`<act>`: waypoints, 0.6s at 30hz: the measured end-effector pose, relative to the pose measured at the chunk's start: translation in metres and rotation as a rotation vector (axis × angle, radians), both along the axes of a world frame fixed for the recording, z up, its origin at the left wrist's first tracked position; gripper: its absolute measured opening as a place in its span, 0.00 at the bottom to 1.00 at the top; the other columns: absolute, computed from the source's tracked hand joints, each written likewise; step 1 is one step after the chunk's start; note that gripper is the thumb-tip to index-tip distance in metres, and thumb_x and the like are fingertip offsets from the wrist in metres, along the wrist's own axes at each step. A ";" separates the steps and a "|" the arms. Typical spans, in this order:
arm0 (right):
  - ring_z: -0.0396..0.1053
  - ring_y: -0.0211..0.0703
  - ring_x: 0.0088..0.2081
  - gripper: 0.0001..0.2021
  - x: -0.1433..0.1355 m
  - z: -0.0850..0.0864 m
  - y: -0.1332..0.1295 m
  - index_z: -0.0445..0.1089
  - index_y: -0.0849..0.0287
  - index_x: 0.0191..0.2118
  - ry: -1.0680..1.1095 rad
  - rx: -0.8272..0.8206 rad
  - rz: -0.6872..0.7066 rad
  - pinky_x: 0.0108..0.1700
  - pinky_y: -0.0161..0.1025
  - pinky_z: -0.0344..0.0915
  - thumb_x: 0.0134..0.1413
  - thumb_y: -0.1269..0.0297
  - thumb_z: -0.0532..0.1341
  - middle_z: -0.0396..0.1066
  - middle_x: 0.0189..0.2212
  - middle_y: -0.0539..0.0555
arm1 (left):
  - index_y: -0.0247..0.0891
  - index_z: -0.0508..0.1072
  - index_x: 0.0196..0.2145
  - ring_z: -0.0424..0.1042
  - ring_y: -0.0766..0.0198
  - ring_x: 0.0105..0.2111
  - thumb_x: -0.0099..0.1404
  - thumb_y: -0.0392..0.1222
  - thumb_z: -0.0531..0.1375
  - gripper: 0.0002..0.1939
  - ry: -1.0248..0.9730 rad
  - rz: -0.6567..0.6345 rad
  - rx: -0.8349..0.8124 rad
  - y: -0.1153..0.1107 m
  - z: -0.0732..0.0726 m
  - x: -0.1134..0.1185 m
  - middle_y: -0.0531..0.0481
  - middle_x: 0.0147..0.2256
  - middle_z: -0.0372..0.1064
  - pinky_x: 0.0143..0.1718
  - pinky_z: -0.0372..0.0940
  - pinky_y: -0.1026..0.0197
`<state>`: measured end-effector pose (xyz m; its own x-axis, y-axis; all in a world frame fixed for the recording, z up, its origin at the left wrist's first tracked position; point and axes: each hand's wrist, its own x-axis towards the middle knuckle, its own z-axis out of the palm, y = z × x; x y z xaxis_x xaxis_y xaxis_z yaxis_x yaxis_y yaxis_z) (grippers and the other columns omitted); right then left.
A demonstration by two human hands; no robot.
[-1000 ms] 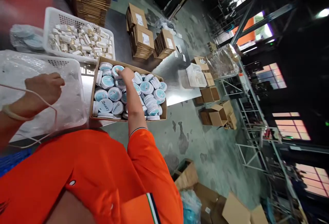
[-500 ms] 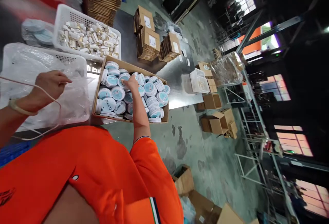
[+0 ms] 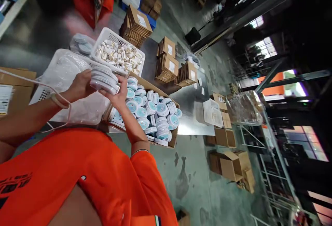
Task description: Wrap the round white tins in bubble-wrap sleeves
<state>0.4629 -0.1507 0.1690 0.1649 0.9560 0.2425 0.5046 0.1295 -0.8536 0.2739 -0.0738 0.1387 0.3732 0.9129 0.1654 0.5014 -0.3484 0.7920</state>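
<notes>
Left of centre in the frame, the left hand [image 3: 81, 84] and right hand [image 3: 118, 96] grip a stack of round white containers [image 3: 103, 80] between them — a cardboard box [image 3: 174, 138] at centre holds more, and small bottles [image 3: 121, 55] fill a white basket [image 3: 116, 38], upper left.

You wear a bright orange cloth shirt [image 3: 103, 170]. Its right sleeve [image 3: 150, 174] is short, with a thin dark and white edge [image 3: 140, 151]. A little round white button [image 3: 83, 177] sits at the front, and dark printed marks [image 3: 15, 183] are on the left side. You have a thin, pale wristband [image 3: 58, 102] on the left. Your left hand [image 3: 82, 83] and right hand [image 3: 119, 97] are bare.
</notes>
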 end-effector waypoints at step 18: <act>0.65 0.55 0.65 0.19 0.021 0.009 0.071 0.73 0.59 0.61 -0.442 -0.122 -0.030 0.67 0.52 0.64 0.67 0.62 0.62 0.69 0.61 0.64 | 0.28 0.83 0.45 0.76 0.51 0.48 0.49 0.31 0.69 0.22 0.081 0.209 -0.092 0.105 0.062 -0.026 0.43 0.46 0.76 0.59 0.70 0.51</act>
<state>0.4837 -0.0798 0.1778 0.0992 0.9784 0.1815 0.8256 0.0209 -0.5639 0.2475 0.0313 0.2008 0.1831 0.9816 0.0548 0.6181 -0.1583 0.7700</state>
